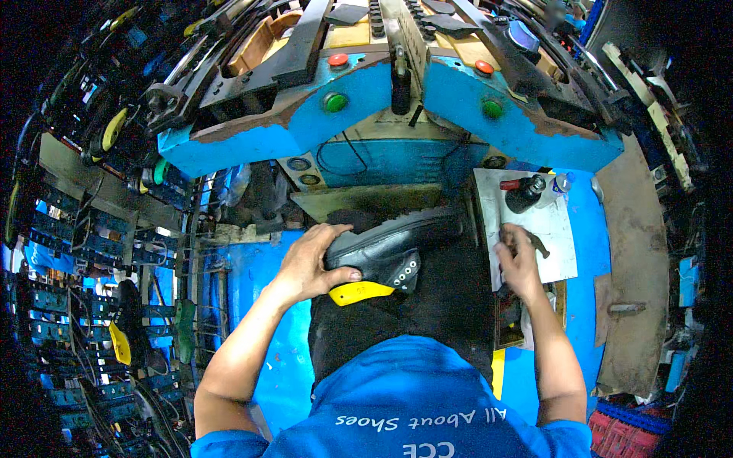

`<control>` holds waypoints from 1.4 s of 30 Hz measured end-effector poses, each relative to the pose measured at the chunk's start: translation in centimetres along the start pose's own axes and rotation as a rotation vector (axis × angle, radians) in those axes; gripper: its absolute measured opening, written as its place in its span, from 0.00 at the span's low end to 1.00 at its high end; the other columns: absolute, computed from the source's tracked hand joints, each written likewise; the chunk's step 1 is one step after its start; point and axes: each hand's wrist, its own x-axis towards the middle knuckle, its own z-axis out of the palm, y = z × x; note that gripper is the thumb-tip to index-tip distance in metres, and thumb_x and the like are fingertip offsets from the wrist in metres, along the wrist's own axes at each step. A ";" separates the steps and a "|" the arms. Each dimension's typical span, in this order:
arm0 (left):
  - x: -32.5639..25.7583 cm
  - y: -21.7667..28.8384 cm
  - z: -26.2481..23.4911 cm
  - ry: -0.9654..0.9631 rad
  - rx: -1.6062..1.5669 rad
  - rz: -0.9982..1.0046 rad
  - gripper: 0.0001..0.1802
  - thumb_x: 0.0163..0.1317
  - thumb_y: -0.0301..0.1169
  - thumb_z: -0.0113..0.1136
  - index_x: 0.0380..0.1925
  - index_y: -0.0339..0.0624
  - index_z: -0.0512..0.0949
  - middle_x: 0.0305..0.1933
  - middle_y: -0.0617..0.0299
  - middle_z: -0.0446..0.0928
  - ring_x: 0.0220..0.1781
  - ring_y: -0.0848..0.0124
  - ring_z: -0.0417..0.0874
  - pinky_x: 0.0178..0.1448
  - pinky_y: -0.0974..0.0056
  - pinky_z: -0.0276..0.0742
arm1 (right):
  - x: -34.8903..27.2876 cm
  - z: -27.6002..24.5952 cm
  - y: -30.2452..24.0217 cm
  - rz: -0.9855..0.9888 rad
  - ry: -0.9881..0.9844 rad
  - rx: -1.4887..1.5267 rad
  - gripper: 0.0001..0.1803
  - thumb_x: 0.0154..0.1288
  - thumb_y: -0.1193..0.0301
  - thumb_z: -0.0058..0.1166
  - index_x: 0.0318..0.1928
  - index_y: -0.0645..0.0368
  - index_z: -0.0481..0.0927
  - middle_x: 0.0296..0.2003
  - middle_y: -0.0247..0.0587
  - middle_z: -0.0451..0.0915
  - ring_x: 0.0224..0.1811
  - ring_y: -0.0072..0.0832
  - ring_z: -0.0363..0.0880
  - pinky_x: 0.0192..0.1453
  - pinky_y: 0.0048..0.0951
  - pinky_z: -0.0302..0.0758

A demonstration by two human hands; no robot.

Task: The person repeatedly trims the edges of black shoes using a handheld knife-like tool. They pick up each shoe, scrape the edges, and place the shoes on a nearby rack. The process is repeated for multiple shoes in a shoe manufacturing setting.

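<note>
A black lace-up shoe [365,256] lies on its side across my lap, its toe toward the right. A yellow shoe last [359,291] shows out of its ankle opening, and a row of metal eyelets runs near it. My left hand [317,263] grips the heel end, thumb over the upper and fingers on the sole side. On the right, my right hand [520,267] is over a white board [556,259], its fingers curled at a dark curved hand tool [538,243]. The fingers are slightly blurred, and the tool's exact kind is unclear.
A dark bottle [525,197] and a clear bottle [556,189] stand at the board's far end. Beneath its near edge is an open tray [510,324]. A blue machine [305,133] with red and green buttons spans the front. Shoe racks [107,320] line the left.
</note>
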 end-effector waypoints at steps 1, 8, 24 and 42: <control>-0.1 0.5 -0.1 -0.004 -0.006 0.001 0.53 0.54 0.54 0.89 0.75 0.38 0.80 0.65 0.43 0.86 0.69 0.42 0.86 0.73 0.44 0.82 | -0.9 -1.1 -3.2 -0.030 -0.130 0.013 0.27 0.76 0.71 0.70 0.72 0.61 0.81 0.48 0.55 0.89 0.50 0.47 0.90 0.57 0.45 0.86; 1.6 5.2 3.3 0.246 0.232 0.157 0.55 0.51 0.37 0.90 0.79 0.33 0.75 0.65 0.40 0.80 0.69 0.39 0.80 0.77 0.42 0.76 | -3.0 -2.3 -15.2 -0.257 -0.335 -0.250 0.34 0.71 0.71 0.70 0.76 0.58 0.80 0.49 0.52 0.88 0.44 0.57 0.91 0.47 0.58 0.88; 2.8 6.0 6.8 0.437 0.352 0.048 0.70 0.46 0.50 0.93 0.85 0.32 0.66 0.51 0.48 0.79 0.55 0.46 0.81 0.64 0.43 0.74 | 8.7 -0.7 -15.3 -0.313 -0.686 0.178 0.21 0.75 0.63 0.73 0.64 0.55 0.88 0.33 0.38 0.89 0.26 0.33 0.88 0.29 0.40 0.82; 14.3 12.4 4.6 -0.035 0.267 0.074 0.50 0.49 0.46 0.93 0.68 0.36 0.78 0.62 0.42 0.88 0.61 0.44 0.92 0.65 0.51 0.89 | -6.8 -3.2 -9.0 0.472 -0.090 0.732 0.24 0.85 0.70 0.65 0.75 0.63 0.80 0.36 0.36 0.88 0.25 0.21 0.81 0.29 0.27 0.76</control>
